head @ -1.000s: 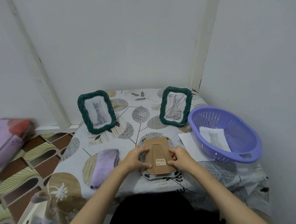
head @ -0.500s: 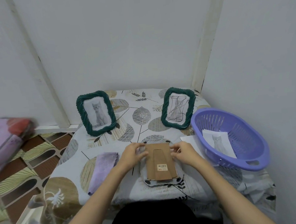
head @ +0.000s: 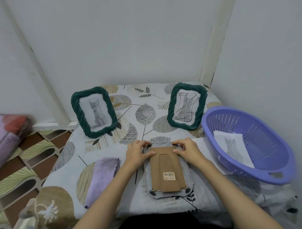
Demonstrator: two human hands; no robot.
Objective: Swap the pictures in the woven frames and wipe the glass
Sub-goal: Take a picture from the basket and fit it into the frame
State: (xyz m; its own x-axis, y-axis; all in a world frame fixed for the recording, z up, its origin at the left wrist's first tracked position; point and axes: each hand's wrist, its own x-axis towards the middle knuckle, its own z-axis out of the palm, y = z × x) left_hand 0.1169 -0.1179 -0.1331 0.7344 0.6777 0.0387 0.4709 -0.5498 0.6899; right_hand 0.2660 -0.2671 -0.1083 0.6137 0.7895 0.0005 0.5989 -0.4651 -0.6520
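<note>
A grey woven frame (head: pixel 187 173) lies face down on the table, its brown cardboard back (head: pixel 167 171) with a barcode sticker facing up. My left hand (head: pixel 137 154) rests on the frame's far left corner, thumb on the cardboard and fingertips at a small black tab. My right hand (head: pixel 188 150) sits at the far right corner the same way, fingers curled at the tab there. Two green woven frames stand upright behind: the left one (head: pixel 94 111) shows a cat photo, the right one (head: pixel 186 106) a scribbled drawing. A folded purple cloth (head: pixel 101 178) lies left of the grey frame.
A purple plastic basket (head: pixel 265 171) at the right holds a loose cat print (head: pixel 233 148). A white sheet (head: pixel 200 141) lies between basket and grey frame. The table (head: pixel 62 171) with a leaf-pattern cover fills a white wall corner. Folded fabric (head: pixel 2 138) sits far left.
Both hands have slid from the middle of the frame's sides up to its far corners. The frame has stayed flat on the table.
</note>
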